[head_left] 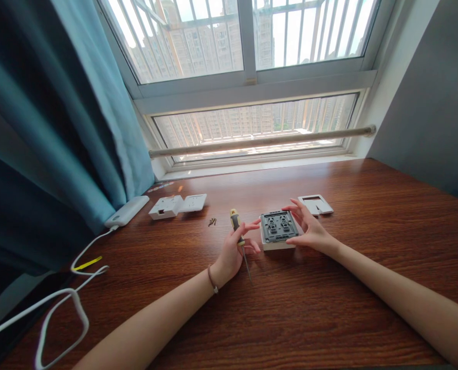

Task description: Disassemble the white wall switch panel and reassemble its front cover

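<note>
Reddish-brown wood forms the worktop (pixel 329 308), and near its middle lies a grey switch module (pixel 278 227) seated in a white base, face up. The right hand (pixel 310 232) lies spread against the module's right edge, a fingertip at the far corner and the thumb at the near corner. The left hand (pixel 232 255) is closed around a screwdriver (pixel 237 226) with a yellow and black handle, whose thin shaft points back toward the person; one fingertip reaches the module's left edge. Just beyond the right hand lies a white cover plate (pixel 315 204). To the left sit a few small screws (pixel 212 221), two white switch parts (pixel 177 205) and a white power strip (pixel 127 210) beside a teal curtain (pixel 59 128).
</note>
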Tool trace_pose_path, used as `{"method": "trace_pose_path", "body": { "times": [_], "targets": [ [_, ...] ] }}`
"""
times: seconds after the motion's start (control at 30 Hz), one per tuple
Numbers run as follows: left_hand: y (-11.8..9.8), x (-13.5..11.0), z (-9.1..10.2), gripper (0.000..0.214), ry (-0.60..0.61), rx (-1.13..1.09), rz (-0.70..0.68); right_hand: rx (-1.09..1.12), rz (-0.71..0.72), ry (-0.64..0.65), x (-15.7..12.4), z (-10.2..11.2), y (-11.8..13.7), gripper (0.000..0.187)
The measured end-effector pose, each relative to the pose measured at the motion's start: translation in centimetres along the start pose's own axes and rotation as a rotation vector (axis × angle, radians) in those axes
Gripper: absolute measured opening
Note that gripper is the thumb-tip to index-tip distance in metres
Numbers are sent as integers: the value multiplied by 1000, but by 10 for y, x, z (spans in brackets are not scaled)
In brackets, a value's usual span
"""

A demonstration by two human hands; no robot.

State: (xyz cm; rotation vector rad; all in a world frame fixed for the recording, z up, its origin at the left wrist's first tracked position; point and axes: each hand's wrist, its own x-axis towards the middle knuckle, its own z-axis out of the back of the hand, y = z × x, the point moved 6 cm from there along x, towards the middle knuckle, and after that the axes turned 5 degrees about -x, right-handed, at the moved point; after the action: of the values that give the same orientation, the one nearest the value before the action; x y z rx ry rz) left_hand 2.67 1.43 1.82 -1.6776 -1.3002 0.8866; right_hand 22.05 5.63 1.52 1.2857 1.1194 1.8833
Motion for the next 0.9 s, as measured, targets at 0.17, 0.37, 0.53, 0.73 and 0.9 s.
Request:
{"method": "trace_pose_path", "body": {
  "times": [0.17, 0.37, 0.53, 0.73, 0.9],
  "targets": [
    [-10, 0, 2, 36, -22, 176, -42, 255, -184, -158, 0, 14, 4, 81],
    [-3, -12, -19, 36, 162, 267, 91, 339, -349, -290, -1, 35, -11, 62],
    [9, -20, -29, 38, 199, 293, 279, 318, -321, -355, 2, 40, -15, 65],
    [5, -14, -31, 37, 314, 459, 118, 305, -293, -381, 2, 39, -15, 67],
    [0, -14, -32, 30, 378, 652, -12, 317, -279, -390, 2, 40, -18, 68]
  ]
}}
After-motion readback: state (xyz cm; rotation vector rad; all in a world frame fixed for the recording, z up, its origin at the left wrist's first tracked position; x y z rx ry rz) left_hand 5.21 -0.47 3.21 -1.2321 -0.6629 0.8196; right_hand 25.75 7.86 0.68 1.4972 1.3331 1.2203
